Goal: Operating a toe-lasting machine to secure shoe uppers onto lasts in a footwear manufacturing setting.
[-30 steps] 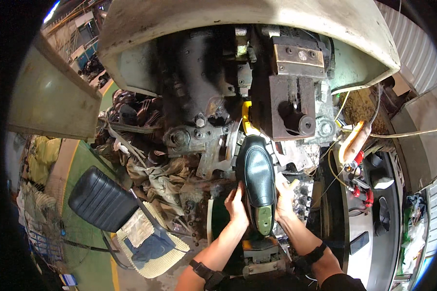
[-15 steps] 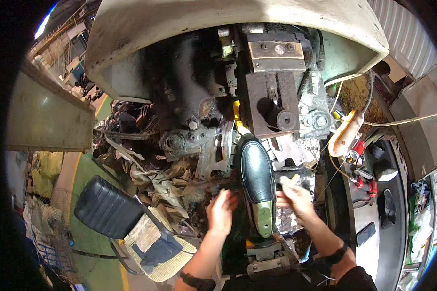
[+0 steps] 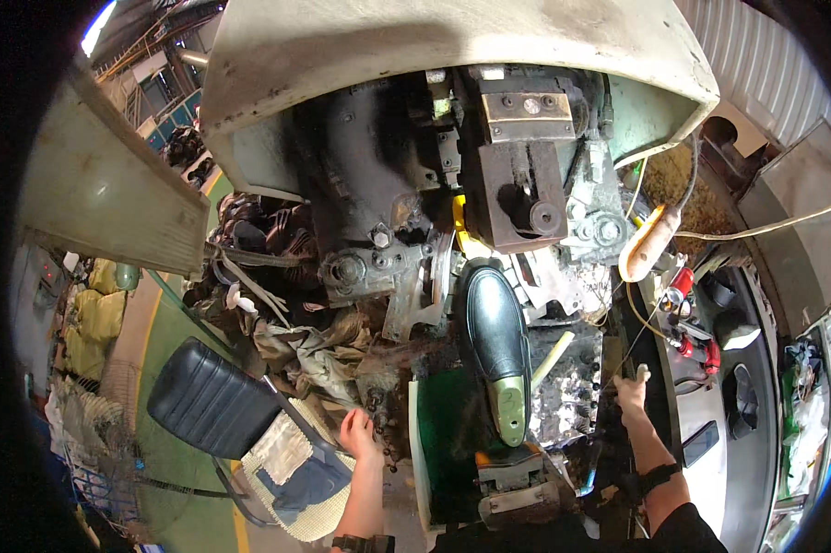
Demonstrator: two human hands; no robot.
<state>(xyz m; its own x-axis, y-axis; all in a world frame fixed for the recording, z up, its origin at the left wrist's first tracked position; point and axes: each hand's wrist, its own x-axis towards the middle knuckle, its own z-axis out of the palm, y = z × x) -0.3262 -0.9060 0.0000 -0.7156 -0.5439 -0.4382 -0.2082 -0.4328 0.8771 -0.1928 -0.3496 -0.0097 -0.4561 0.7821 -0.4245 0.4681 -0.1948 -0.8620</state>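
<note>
Black leather shoe [image 3: 495, 318] on green last [image 3: 508, 412], toe toward machine [image 3: 520, 205]; left hand [image 3: 361, 437] near chair [image 3: 211, 391]; right hand [image 3: 632, 394] near bench [image 3: 703, 502]; both off shoe; finger closure: cannot tell

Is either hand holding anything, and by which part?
Left hand appears empty. Right hand shows a pale bit near the fingertips; whether held or worn cannot be told. Neither grip touches the black loafer.

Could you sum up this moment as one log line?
black shoe: on green last, toe toward machine, untouched; left hand: near chair; right hand: right of shoe
</note>
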